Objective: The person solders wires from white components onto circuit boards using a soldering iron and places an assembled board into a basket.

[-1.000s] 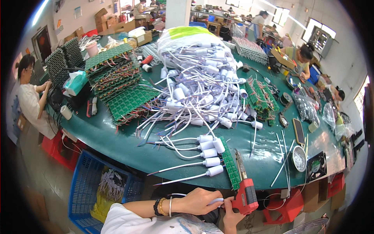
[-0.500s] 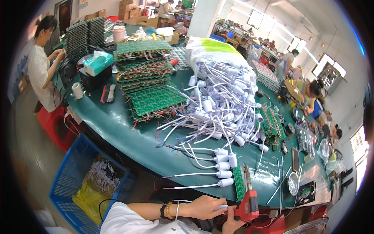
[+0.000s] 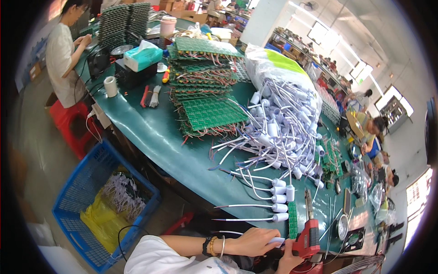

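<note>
My left hand (image 3: 255,242) is closed on a white cylindrical socket (image 3: 276,240) at the table's front edge; its white cable (image 3: 230,232) trails left. My right hand (image 3: 288,259) is wrapped at the handle of a red soldering gun (image 3: 308,239), its thumb close to that socket. The gun's metal nose (image 3: 309,205) points up and away. Just left of the nose lies a narrow green circuit board strip (image 3: 292,221), with a white socket (image 3: 290,192) upright at its far end. Several more cabled sockets (image 3: 279,208) lie in a row beside it.
A large heap of white cabled sockets (image 3: 283,132) spills from a plastic bag. Stacked green boards (image 3: 212,114) stand left of it. A blue basket (image 3: 68,214) sits on the floor at left. A metal cup (image 3: 342,223) stands right. A co-worker (image 3: 64,59) works far left.
The whole scene has shifted right and a little up in the picture as my head turned left. My hands keep their places near the table edge, with the socket and soldering gun still held.
</note>
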### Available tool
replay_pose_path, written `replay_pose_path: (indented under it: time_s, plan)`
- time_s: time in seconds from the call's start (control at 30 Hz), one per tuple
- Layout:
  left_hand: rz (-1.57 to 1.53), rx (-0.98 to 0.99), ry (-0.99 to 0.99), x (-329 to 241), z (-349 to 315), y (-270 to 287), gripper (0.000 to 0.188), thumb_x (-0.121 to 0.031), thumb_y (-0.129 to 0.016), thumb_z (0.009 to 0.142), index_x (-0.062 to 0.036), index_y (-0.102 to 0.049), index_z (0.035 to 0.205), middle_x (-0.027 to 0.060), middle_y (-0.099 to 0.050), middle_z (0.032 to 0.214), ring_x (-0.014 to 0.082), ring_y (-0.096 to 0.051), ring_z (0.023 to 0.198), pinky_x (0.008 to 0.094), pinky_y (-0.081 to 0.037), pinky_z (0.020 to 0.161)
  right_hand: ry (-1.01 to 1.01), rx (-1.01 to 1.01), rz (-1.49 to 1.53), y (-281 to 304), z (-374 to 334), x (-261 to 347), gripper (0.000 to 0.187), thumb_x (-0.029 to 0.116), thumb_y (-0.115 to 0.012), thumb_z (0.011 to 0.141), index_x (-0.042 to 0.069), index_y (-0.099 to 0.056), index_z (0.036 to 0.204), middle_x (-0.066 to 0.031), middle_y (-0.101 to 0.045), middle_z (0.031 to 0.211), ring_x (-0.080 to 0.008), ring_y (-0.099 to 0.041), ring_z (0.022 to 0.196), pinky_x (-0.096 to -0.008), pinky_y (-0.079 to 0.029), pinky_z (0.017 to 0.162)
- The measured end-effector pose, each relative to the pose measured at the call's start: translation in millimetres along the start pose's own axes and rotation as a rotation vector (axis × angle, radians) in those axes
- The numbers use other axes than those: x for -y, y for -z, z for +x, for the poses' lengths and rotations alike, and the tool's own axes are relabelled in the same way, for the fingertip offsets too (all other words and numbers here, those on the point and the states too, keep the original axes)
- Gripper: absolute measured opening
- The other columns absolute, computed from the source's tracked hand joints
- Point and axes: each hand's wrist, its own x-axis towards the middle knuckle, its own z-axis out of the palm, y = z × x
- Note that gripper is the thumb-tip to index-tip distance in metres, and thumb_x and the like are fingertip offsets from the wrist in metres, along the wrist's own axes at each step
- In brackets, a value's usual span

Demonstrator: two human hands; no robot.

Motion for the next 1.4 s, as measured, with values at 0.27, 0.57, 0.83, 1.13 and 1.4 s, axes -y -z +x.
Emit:
replay_pose_path:
  time_s: [0.27,0.57,0.83,1.13,1.4]
  plan:
    - [-0.145,0.000,-0.092,-27.6,12.5,-10.5,0.016,-0.018,-0.060,0.087,-0.0034,-0.056,0.089,0.0128,-0.061,0.073,0.0323,-0.061,0.066,0.0398,-0.047,0.056,0.071,0.027,0.060,31.3,-0.1,5.4,0.016,-0.005,-0.061,0.081,-0.005,-0.055,0.095,-0.0052,-0.057,0.066,-0.0107,-0.052,0.054,-0.0233,-0.042,0.052]
    - [-0.093,0.204,0.011,-17.6,17.5,-27.3,0.018,-0.022,-0.061,0.087,-0.0042,-0.059,0.090,0.0098,-0.064,0.068,0.0276,-0.062,0.054,0.0358,-0.047,0.048,-0.199,-0.062,0.214,39.8,-22.8,-20.4,0.046,-0.006,-0.062,0.080,-0.008,-0.043,0.122,-0.0092,-0.060,0.070,-0.0119,-0.055,0.054,-0.0236,-0.045,0.050]
    - [-0.069,0.247,0.065,-9.0,22.0,-32.5,0.022,-0.026,-0.065,0.085,-0.0045,-0.059,0.087,0.0108,-0.063,0.063,0.0269,-0.062,0.052,0.0351,-0.048,0.046,-0.349,-0.071,0.342,38.2,-28.0,-24.2,0.049,-0.007,-0.062,0.079,-0.008,-0.042,0.123,-0.0092,-0.061,0.071,-0.0116,-0.055,0.055,-0.0235,-0.046,0.050]
    - [0.010,0.326,0.078,-7.2,24.6,-30.6,0.021,-0.022,-0.069,0.082,-0.0034,-0.062,0.089,0.0077,-0.064,0.069,0.0213,-0.063,0.055,0.0300,-0.049,0.050,-0.370,-0.049,0.353,37.7,-33.9,-43.5,0.049,-0.005,-0.063,0.079,-0.007,-0.043,0.124,-0.0088,-0.062,0.073,-0.0108,-0.055,0.055,-0.0228,-0.045,0.050]
    - [0.041,0.355,0.168,-23.8,38.1,-25.3,0.020,-0.020,-0.066,0.083,-0.0031,-0.062,0.092,0.0116,-0.063,0.075,0.0278,-0.062,0.064,0.0349,-0.049,0.057,-0.370,-0.117,0.346,37.7,-22.1,-37.9,0.051,-0.003,-0.064,0.080,-0.006,-0.041,0.126,-0.0085,-0.060,0.071,-0.0105,-0.052,0.053,-0.0230,-0.043,0.049]
